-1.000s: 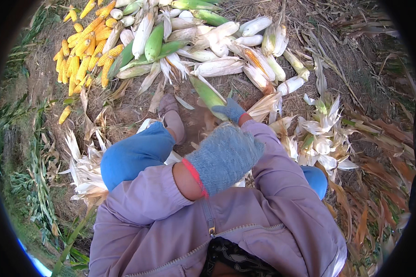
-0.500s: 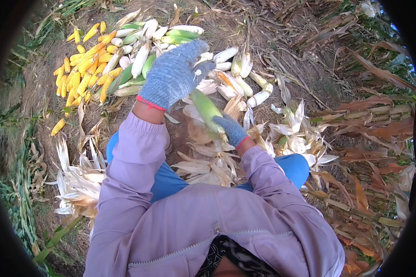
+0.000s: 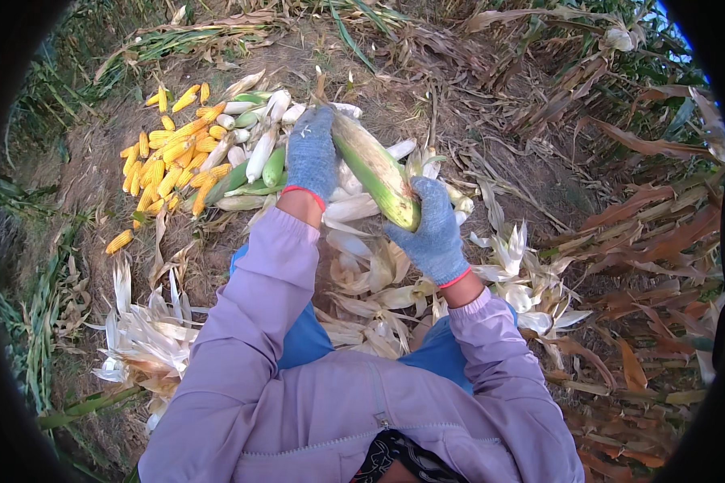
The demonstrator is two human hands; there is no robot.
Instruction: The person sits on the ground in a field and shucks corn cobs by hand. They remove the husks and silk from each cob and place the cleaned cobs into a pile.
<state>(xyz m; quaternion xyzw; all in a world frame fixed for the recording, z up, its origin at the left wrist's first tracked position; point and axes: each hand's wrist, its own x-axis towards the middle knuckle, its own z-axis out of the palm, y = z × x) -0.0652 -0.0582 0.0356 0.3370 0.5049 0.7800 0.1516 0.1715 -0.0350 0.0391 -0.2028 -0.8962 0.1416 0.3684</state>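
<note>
An unhusked ear of corn (image 3: 374,171), green with a dry brown streak, is held slantwise before me between my two grey knitted gloves. Its thick lower end sits in my right hand (image 3: 433,229), whose fingers wrap round it. At the narrow upper end, my left hand (image 3: 312,153) is closed about the tip, its fingers partly hidden behind the ear. Behind my left hand lies a heap of ears still in pale and green husks (image 3: 262,154). Bare yellow corn cobs (image 3: 169,167) are piled to the left of that heap.
Loose dry husks (image 3: 370,310) cover the ground between my knees. More husks lie in a pile at the left (image 3: 149,334) and another at the right (image 3: 515,278). Dry corn stalks (image 3: 636,274) line the right side, and green leaves (image 3: 36,314) the left.
My right hand has risen with the ear, which now sits higher and shows its streaked side. My left hand, earlier above the ear, has come down and closed at its tip.
</note>
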